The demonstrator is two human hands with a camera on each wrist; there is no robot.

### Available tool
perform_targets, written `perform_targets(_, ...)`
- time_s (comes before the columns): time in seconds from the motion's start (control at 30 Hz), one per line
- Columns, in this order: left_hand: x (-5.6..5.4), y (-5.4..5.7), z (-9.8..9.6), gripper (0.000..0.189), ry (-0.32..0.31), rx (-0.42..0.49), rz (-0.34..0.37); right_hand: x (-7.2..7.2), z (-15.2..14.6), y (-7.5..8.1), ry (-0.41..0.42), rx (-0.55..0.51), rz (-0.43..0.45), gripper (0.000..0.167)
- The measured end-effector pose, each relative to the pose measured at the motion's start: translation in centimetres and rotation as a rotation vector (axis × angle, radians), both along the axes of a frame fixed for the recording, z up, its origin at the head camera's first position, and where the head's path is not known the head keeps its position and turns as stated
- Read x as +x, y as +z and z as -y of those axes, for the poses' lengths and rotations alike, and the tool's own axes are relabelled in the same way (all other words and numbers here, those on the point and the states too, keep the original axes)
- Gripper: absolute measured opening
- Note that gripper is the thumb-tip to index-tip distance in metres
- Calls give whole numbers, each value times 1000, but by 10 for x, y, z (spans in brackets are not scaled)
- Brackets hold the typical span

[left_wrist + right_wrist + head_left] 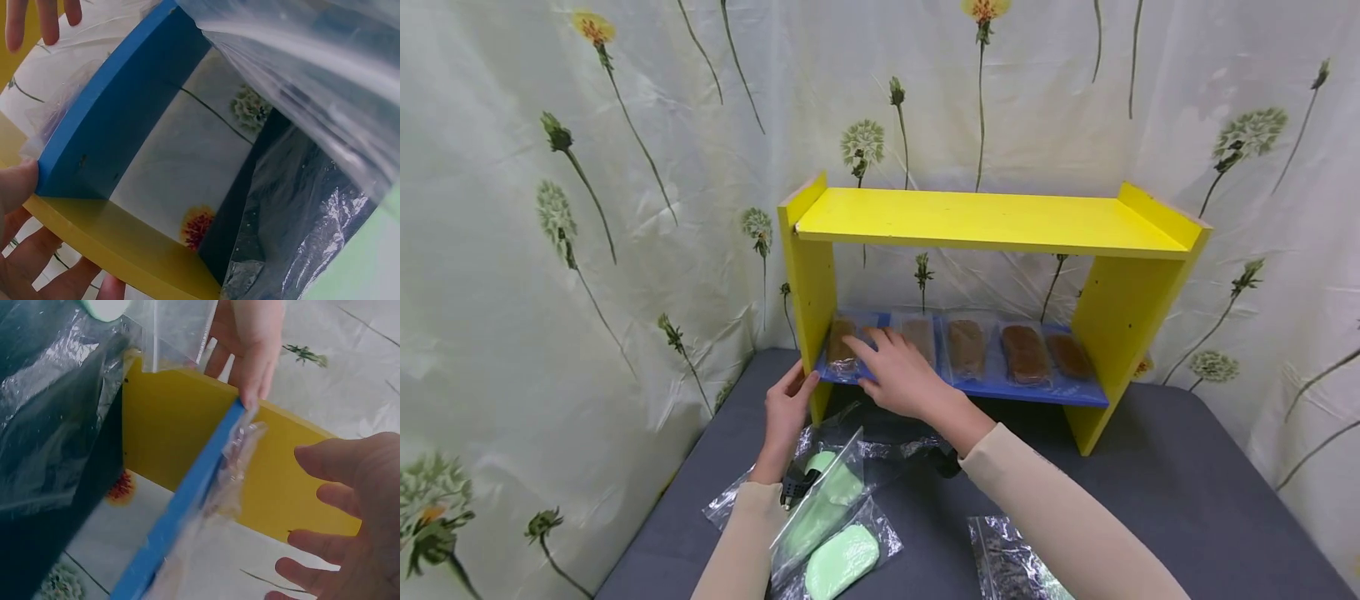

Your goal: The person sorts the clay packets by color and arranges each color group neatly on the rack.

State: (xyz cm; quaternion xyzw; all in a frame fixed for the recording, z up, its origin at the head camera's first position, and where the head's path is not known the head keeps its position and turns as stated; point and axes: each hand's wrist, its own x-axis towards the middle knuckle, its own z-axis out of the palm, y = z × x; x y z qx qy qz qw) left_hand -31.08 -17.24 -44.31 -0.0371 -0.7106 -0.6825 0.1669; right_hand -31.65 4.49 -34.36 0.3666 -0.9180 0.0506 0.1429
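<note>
My left hand (786, 417) grips the left side panel (811, 292) of a yellow shelf unit, fingers outside it, thumb at the front corner of the blue lower board (1037, 394). Over the left end of that board hovers my right hand (904, 379), fingers spread, holding nothing. Beneath its fingertips lies a brown slab in a clear bag (840, 343). To the right, a paler bagged slab (919, 333) is partly hidden by the hand. Further along are a bagged brown slab (966, 348), a darker reddish-brown one (1026, 353) and another (1070, 356) by the right panel.
In front of the unit, pale green slabs in clear zip bags (842, 560) lie on the dark table (1195, 492), by my left forearm. A bag with dark contents (1003, 558) sits near my right sleeve. Behind stands a flower-printed curtain (700, 167). The yellow top board (985, 221) spans above.
</note>
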Motion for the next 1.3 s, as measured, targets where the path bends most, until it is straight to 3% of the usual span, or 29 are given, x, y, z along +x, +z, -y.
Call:
perform_targets(0.37,-2,1,0,49,4,4,31,25,-48,11,124,-36,-2,67)
perform_targets(0.57,-1,2,-1,49,2,5,35,37,-81,6,143,-10,15,65)
perform_targets(0.87,2,3,-2,49,1,-14,29,55,-128,-10,169,16,70,63)
perform_targets(1.03,-13,-17,1,52,22,0,2,65,-155,-24,198,27,125,66)
perform_targets(1.1,-20,-25,3,54,32,8,0,69,-166,-32,210,32,163,70)
perform_targets(1.3,-15,-19,3,51,19,11,30,87,-199,-57,241,86,354,84)
